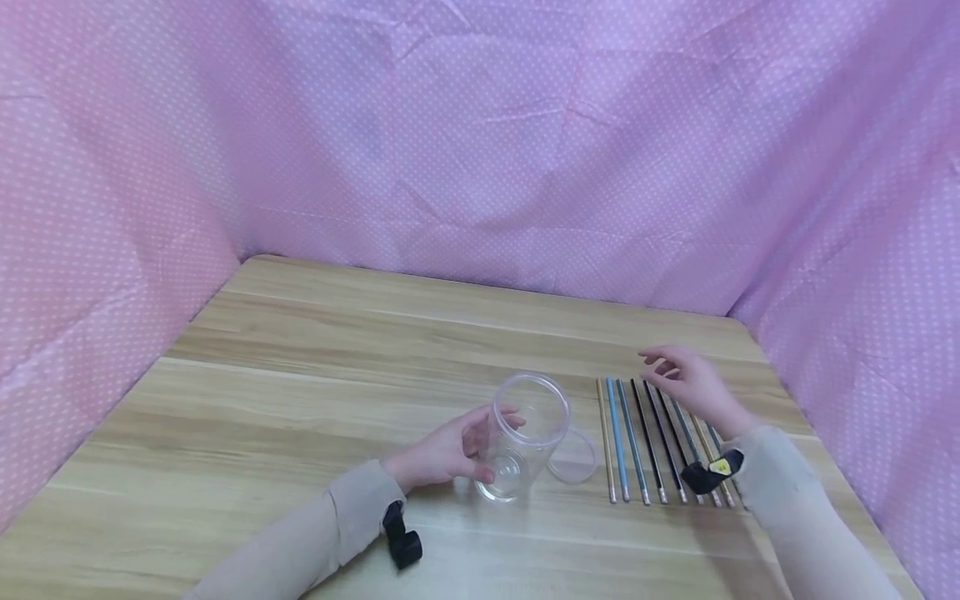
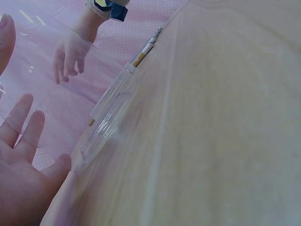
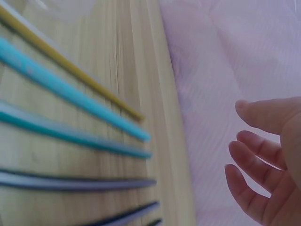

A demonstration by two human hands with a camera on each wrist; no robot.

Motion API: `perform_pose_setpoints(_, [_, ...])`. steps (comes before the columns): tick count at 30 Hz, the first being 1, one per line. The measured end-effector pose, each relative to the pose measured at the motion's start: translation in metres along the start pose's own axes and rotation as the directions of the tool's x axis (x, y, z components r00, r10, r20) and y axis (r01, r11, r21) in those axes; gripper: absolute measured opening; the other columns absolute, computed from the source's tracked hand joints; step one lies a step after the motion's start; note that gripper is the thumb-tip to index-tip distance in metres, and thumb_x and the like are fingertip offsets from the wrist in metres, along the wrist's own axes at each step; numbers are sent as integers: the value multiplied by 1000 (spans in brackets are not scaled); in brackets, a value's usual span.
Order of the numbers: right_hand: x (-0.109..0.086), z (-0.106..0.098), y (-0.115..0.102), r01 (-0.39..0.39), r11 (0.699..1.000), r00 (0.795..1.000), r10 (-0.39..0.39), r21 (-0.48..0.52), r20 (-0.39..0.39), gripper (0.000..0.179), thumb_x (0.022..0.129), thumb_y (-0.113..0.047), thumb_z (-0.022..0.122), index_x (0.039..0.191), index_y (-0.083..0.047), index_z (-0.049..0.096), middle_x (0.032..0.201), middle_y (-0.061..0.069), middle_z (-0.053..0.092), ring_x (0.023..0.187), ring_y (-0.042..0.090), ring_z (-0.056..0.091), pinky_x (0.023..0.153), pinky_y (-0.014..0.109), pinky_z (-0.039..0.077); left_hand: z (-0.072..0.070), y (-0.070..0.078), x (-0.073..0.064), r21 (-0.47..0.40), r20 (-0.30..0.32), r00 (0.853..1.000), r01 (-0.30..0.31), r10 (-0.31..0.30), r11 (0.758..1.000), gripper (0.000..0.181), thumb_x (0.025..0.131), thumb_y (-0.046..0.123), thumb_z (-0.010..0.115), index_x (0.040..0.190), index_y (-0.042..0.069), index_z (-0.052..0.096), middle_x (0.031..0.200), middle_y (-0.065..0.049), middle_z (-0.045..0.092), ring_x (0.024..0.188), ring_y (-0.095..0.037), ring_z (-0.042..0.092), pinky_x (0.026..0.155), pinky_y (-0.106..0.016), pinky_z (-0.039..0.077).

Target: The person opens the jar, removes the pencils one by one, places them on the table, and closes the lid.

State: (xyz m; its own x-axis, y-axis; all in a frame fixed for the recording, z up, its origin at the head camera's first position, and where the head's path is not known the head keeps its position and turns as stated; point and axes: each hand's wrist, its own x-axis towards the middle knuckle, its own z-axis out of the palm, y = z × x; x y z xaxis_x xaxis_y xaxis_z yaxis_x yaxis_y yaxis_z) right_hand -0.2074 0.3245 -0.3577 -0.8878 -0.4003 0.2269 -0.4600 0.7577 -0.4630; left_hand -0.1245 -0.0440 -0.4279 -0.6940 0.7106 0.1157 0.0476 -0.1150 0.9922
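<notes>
A clear plastic jar [image 1: 525,442] with an uncovered round mouth stands on the table. My left hand [image 1: 457,448] holds it from its left side, thumb at the near side and fingers around the far side; those fingers [image 2: 29,134] show through the clear wall in the left wrist view. To the right lies a row of pencils [image 1: 637,442] in yellow, blue and dark colours, eraser ends towards me. Above their far ends hovers my right hand [image 1: 690,385], its fingers loosely bent and holding nothing. In the right wrist view this hand [image 3: 268,160] is apart from the pencils.
A round clear lid [image 1: 573,457] lies flat between the jar and the pencils. The wooden table [image 1: 300,375] is bordered at the back and sides by pink dotted cloth [image 1: 480,150]. My right forearm hides part of the rightmost pencils.
</notes>
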Motion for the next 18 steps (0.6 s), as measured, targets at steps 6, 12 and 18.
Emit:
perform_pose_setpoints(6, [3,10,-18,113,993,994,-113,45,-10,32,82,1,67,113,6,61,103,21,65,78,-2,56,68,21,54,-3,-1,0,5,12,1000,-13,13,1000,85,77,1,73,147,3,25,149,-18,37,140,-24,32,116,-41,25])
perform_pose_setpoints(12, [2,21,-37,202,975,979,-201,91,-15,30,81,3,68,110,5,63,98,20,64,76,0,57,65,23,55,-5,-2,0,1,11,1000,-16,16,1000,85,76,-1,73,147,1,24,148,-18,37,140,-23,32,115,-37,27])
perform_pose_setpoints(18, [-1,33,-52,283,953,958,-285,109,7,33,78,4,70,110,4,62,96,17,64,76,7,60,65,27,56,-7,-2,0,1,11,1000,-22,22,1000,85,76,-4,71,147,1,24,148,-19,37,140,-27,31,115,-36,26])
